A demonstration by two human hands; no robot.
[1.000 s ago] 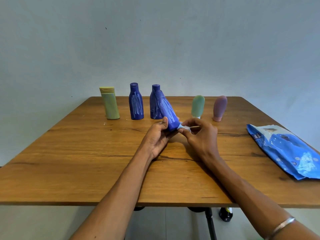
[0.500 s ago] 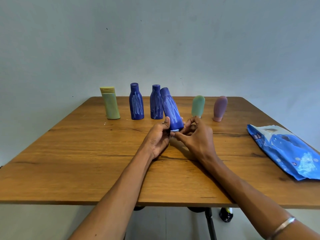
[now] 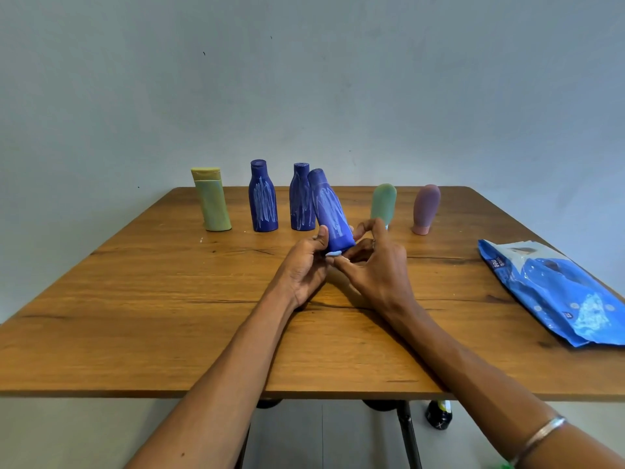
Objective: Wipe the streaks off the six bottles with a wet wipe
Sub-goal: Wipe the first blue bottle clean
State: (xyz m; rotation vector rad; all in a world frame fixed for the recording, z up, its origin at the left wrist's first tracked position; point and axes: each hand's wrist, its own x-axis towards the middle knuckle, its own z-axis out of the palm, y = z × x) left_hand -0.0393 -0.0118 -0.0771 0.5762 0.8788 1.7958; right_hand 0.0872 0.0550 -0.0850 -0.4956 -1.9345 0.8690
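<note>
In my left hand grip, the streaked blue bottle is held by its base above the table; my right hand pinches the wet wipe just under that base; a low hold risks slipping during wiping; long axis near upright, cap tilted away-left.

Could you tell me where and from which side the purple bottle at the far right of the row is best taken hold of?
Grip the purple bottle around its wide rounded body, coming from the right or front. It stands cap-down on a narrow base, so a low grip might tip it. Its right side is free; the green bottle stands apart to its left.
</note>
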